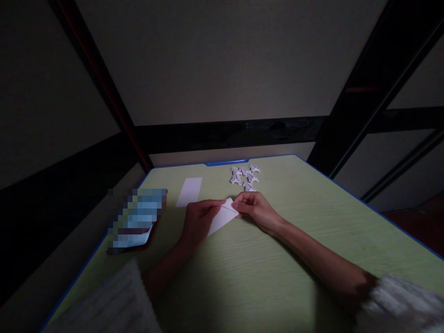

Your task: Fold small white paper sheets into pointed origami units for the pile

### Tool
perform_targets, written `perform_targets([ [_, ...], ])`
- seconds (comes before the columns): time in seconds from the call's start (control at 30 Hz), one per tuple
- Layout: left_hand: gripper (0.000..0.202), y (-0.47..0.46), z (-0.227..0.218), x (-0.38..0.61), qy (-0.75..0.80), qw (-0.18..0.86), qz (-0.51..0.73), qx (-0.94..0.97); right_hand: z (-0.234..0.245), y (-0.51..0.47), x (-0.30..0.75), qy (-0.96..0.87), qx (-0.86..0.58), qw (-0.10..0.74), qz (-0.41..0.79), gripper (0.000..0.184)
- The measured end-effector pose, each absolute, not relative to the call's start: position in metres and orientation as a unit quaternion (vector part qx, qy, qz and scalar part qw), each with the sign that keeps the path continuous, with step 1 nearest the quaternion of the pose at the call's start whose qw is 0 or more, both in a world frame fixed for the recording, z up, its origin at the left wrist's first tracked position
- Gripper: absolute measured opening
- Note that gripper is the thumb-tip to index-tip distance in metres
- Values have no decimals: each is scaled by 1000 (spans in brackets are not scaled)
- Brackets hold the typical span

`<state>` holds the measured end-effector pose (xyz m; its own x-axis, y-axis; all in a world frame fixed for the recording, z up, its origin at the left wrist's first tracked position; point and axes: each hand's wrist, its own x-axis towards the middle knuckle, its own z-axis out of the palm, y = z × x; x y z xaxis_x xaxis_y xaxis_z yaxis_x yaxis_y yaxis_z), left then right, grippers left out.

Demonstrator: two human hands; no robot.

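A white sheet of paper [222,217], partly folded, lies on the green table [277,259] between both hands. My left hand [198,221] rests on its left part, fingers curled over the paper's upper edge. My right hand [255,208] pinches the paper's upper right corner with thumb and fingers pressed together. Both forearms reach in from the near edge, in light knitted sleeves.
Several small folded white paper figures [244,176] lie in a cluster just beyond my right hand. A white paper strip [189,191] lies at the back left. A blurred blue object [137,219] sits at the table's left edge. Dark bed-frame bars and a wall stand behind.
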<state>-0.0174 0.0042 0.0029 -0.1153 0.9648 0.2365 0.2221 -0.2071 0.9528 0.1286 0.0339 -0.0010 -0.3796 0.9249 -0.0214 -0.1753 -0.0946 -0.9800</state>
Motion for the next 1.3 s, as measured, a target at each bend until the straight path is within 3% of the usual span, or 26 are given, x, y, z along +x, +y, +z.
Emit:
perform_targets([
  [0.57, 21, 8, 2, -19, 501, 421, 519, 551, -8, 38, 131, -550, -355, 467, 595, 12],
  [0.87, 16, 10, 3, -19, 457, 585, 507, 439, -3, 35, 133, -591, -375, 434, 567, 8],
  [1.3, 27, 17, -10, -29, 498, 527, 404, 558, 0, 33, 133, -615, -370, 418, 556, 6],
])
